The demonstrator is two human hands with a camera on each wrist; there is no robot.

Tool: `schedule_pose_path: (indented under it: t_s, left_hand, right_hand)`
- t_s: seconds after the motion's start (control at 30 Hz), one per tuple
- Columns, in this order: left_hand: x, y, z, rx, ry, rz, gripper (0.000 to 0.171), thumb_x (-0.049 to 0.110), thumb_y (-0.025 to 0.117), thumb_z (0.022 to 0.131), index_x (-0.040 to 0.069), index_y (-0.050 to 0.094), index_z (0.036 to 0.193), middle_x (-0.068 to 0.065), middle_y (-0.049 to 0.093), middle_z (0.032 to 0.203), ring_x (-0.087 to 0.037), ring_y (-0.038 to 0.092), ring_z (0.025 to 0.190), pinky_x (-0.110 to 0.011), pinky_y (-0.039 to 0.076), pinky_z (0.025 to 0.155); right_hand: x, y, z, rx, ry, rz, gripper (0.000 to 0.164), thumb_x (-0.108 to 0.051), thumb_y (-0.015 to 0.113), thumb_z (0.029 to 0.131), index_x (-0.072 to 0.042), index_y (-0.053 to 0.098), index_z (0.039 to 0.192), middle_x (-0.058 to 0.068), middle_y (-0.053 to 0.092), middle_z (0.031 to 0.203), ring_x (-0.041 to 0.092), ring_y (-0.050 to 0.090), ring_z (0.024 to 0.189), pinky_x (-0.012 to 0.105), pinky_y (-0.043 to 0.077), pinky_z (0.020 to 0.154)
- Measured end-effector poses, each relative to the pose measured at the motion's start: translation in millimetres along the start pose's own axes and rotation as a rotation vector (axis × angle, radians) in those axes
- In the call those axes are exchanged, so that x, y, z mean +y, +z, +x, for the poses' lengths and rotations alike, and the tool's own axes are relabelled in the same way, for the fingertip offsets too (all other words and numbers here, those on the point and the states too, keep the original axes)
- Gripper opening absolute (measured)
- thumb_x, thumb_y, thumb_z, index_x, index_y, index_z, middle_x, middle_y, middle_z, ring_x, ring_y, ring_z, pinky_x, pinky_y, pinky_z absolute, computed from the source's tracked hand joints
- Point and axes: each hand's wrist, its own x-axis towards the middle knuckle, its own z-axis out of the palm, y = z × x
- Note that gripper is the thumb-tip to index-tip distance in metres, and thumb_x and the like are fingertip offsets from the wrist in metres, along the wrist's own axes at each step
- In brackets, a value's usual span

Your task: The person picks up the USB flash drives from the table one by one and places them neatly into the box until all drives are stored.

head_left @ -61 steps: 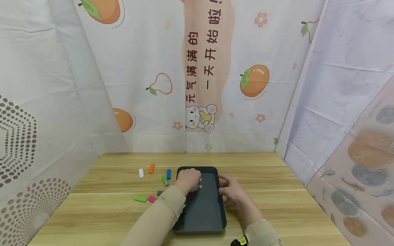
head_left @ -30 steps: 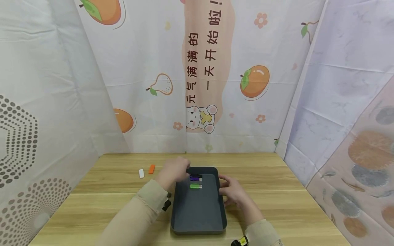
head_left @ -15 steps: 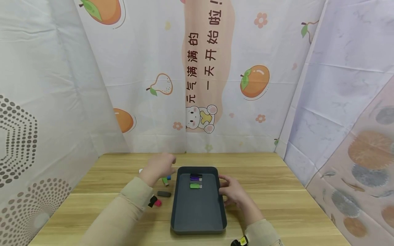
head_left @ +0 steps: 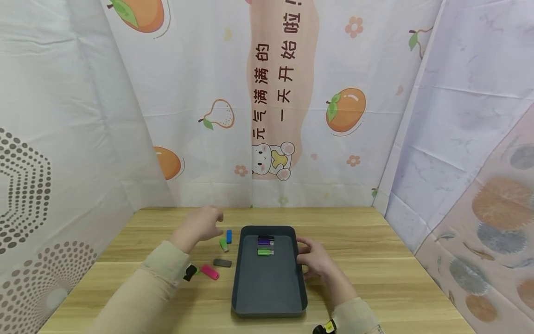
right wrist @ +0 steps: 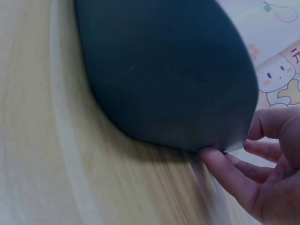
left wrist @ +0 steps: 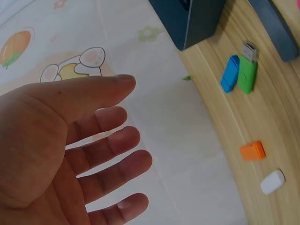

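Note:
My left hand (head_left: pixel 200 225) hovers over the table's back left, fingers spread and loosely bent, with nothing held in the left wrist view. Close by lie an orange USB flash drive (left wrist: pixel 253 151) and a white one (left wrist: pixel 273 182), both hidden behind that hand in the head view. A blue drive (head_left: pixel 229 236) and a green drive (head_left: pixel 224 244) lie between it and the dark grey tray (head_left: pixel 269 292). With fingertips over the rim and thumb on the outer wall, my right hand (head_left: pixel 317 260) holds the tray's right side. Inside are black, purple (head_left: pixel 265 242) and green (head_left: pixel 265 253) drives in a row.
Left of the tray, a grey drive (head_left: pixel 222 263) and a pink drive (head_left: pixel 210 272) lie on the wooden table (head_left: pixel 359 232). Another green drive is mostly covered by the black strap (head_left: pixel 190 272) at my left wrist. A printed curtain (head_left: pixel 208 176) stands behind the table.
My left hand has left the tray and moved leftward over the table, uncovering the drives inside and its fingers now spread. The right hand and the tray have stayed in place.

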Motion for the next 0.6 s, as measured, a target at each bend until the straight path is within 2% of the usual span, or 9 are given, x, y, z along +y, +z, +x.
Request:
schedule_pose_path:
  t_s: [0.3, 0.47, 0.6]
  left_hand:
    - [-18.2, 3.5, -19.7, -0.056, -0.019, -0.038, 0.034, 0.018, 0.082, 0.082, 0.006, 0.072, 0.112, -0.01, 0.07, 0.113, -0.031, 0.065, 0.103, -0.051, 0.053, 0.088]
    - [-26.0, 13.1, -28.8, -0.099, -0.04, -0.038, 0.033, 0.02, 0.085, 0.081, 0.008, 0.074, 0.11, -0.007, 0.07, 0.111, -0.031, 0.065, 0.104, -0.052, 0.052, 0.088]
    - [-30.8, 20.2, -34.5, -0.131, -0.042, -0.064, 0.031, 0.016, 0.085, 0.08, 0.007, 0.075, 0.108, -0.008, 0.069, 0.112, -0.033, 0.063, 0.108, -0.052, 0.052, 0.089]
  right_hand:
    - [-1, 0, 0, 0.006, 0.003, 0.002, 0.076, 0.009, 0.063, 0.083, -0.002, 0.039, 0.154, 0.028, 0.058, 0.127, 0.036, 0.066, 0.099, 0.052, 0.059, 0.058]
    - [0, 0, 0, 0.004, 0.004, 0.007, 0.076, 0.008, 0.064, 0.083, -0.002, 0.038, 0.154, 0.028, 0.058, 0.127, 0.035, 0.066, 0.099, 0.052, 0.059, 0.058]
    - [0, 0, 0, 0.004, 0.002, 0.004, 0.075, 0.008, 0.064, 0.083, -0.002, 0.039, 0.154, 0.028, 0.058, 0.127, 0.035, 0.066, 0.099, 0.052, 0.059, 0.058]
